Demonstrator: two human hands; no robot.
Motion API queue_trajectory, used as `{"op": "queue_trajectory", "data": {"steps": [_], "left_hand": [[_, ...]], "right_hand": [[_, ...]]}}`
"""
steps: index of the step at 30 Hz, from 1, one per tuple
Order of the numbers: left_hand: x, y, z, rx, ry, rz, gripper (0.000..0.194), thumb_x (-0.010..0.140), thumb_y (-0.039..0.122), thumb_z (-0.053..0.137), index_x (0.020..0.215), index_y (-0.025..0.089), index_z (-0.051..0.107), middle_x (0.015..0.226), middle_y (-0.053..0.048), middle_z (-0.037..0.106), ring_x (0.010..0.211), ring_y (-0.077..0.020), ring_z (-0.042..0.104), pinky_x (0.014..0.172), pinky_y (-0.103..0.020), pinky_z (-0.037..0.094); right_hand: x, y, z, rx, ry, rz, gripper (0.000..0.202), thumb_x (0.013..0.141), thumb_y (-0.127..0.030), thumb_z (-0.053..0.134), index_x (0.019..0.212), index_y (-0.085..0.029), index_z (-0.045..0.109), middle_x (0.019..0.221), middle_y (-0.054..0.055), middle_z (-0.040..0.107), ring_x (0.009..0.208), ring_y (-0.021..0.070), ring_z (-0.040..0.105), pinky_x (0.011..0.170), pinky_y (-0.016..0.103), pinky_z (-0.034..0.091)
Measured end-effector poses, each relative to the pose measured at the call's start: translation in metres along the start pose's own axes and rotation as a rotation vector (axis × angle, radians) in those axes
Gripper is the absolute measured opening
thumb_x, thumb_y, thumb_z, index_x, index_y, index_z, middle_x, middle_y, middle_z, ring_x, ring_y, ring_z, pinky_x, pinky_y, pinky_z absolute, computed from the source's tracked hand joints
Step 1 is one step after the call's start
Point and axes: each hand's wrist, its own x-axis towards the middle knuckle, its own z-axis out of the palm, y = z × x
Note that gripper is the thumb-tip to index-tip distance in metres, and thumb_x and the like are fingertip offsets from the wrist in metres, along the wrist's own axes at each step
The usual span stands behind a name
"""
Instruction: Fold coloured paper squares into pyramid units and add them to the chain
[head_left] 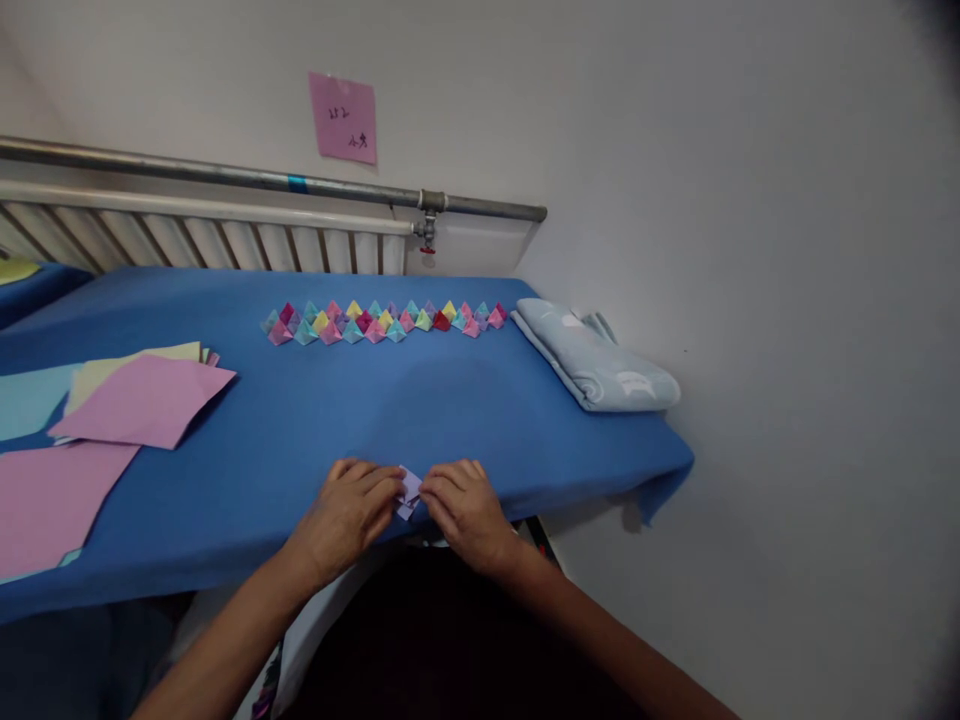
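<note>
A small piece of folded lilac paper (pixel 409 490) is between my two hands, near the front edge of the blue-covered table (pixel 300 420). My left hand (pixel 351 508) pinches its left side, fingers closed together. On the opposite side, my right hand (pixel 463 510) grips the paper's right edge with thumb and fingers pressed together. Parts of the paper are hidden under the fingertips. Farther back stand rows of small folded paper pieces (pixel 375 325) in pink, yellow, blue, purple and red.
Loose sheets of pink paper (pixel 146 400), with yellow and blue ones, lie at the left. A folded light-blue cloth (pixel 600 365) sits at the right by the wall. Behind the table run a metal pipe (pixel 225 172) and a radiator (pixel 247 245). A pink note (pixel 343 118) hangs above.
</note>
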Motion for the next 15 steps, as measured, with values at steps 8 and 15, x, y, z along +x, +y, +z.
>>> {"op": "queue_trajectory", "data": {"steps": [8,15], "left_hand": [[-0.002,0.0,0.0022,-0.079,0.04,-0.084,0.02,0.089,0.018,0.049,0.107,0.023,0.056,0.107,-0.003,0.068,0.094,-0.0182,0.06,0.085,-0.036,0.037],[0.0007,0.0006,0.0014,-0.077,0.045,-0.097,0.015,0.091,0.023,0.047,0.091,0.023,0.062,0.106,-0.002,0.07,0.092,-0.0181,0.06,0.085,-0.037,0.036]], "right_hand": [[0.004,-0.0063,0.0,0.024,0.027,0.059,0.012,0.092,-0.022,0.052,0.087,-0.02,0.063,0.091,0.003,0.067,0.085,0.0173,0.053,0.079,0.032,0.035],[0.0093,-0.0099,-0.0004,-0.021,-0.013,0.104,0.015,0.092,-0.023,0.051,0.081,-0.02,0.061,0.085,0.002,0.065,0.082,0.0166,0.053,0.076,0.031,0.034]]}}
